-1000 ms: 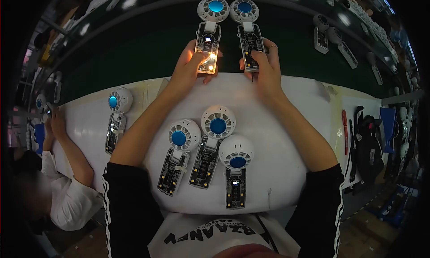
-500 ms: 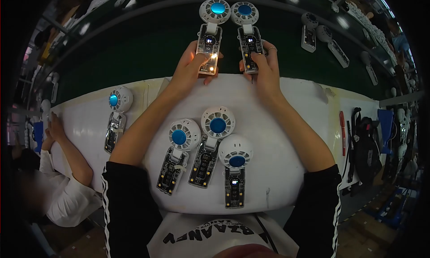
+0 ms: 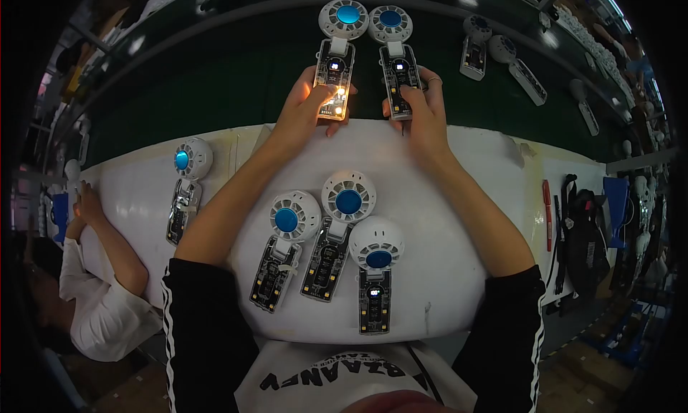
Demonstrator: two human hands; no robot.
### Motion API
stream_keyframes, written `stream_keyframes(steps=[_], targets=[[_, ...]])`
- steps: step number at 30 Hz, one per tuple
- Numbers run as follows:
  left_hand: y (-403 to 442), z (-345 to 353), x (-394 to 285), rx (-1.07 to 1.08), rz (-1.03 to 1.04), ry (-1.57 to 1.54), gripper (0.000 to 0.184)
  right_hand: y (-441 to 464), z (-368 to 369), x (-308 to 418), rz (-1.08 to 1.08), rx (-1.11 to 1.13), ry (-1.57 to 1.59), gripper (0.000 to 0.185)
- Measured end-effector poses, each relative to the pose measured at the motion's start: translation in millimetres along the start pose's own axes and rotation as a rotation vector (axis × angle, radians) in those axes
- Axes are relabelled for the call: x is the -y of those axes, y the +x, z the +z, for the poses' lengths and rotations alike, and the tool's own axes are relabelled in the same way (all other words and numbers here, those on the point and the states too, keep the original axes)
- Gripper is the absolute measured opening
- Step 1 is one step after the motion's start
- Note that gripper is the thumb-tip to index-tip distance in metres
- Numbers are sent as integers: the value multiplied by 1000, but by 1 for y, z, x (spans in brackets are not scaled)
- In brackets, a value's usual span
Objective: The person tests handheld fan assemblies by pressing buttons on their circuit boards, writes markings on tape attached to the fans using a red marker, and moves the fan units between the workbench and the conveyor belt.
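Note:
My left hand (image 3: 302,113) is wrapped round the see-through handle of a white handheld fan (image 3: 343,20) with a blue hub, thumb on the handle's front. Orange-white lights glow at that handle's lower end and its small display is lit. A second handheld fan (image 3: 390,24) stands beside it in my right hand (image 3: 428,115), thumb likewise on the front; its display is lit. Both fan heads are side by side, over the dark green belt. Nearer me, three similar fans lie on the white table: a left one (image 3: 287,219), a middle one (image 3: 348,200) and a right one (image 3: 378,258) with a lit display.
Another fan (image 3: 190,159) lies left of my left forearm. Several fans, one of them a white fan (image 3: 474,47), lie on the green belt (image 3: 215,90). A red pen (image 3: 547,205) and a black pouch (image 3: 584,248) are at the right. A co-worker's arm (image 3: 115,244) rests at the left.
The fans on the belt at right have shifted left. The lights on the fan in my left hand glow more strongly, and both held displays look different. My hands stay nearly still.

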State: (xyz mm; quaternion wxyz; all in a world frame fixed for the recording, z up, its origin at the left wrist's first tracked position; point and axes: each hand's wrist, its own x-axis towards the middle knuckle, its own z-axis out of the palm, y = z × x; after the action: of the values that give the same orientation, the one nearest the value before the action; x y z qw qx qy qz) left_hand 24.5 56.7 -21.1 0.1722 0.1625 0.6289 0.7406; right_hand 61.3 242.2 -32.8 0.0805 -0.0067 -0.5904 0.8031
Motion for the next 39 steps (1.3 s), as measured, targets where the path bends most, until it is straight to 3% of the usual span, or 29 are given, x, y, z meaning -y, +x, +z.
stream_keyframes(steps=[22, 28, 39], targets=[[-2, 7, -2, 8, 37, -1, 37, -5, -5, 8, 17, 24, -7, 37], [-2, 12, -4, -1, 29, -8, 42, -8, -6, 11, -29, -2, 68, 41], [-2, 7, 0, 33, 65, -54, 42, -11, -2, 12, -34, -19, -74, 50]])
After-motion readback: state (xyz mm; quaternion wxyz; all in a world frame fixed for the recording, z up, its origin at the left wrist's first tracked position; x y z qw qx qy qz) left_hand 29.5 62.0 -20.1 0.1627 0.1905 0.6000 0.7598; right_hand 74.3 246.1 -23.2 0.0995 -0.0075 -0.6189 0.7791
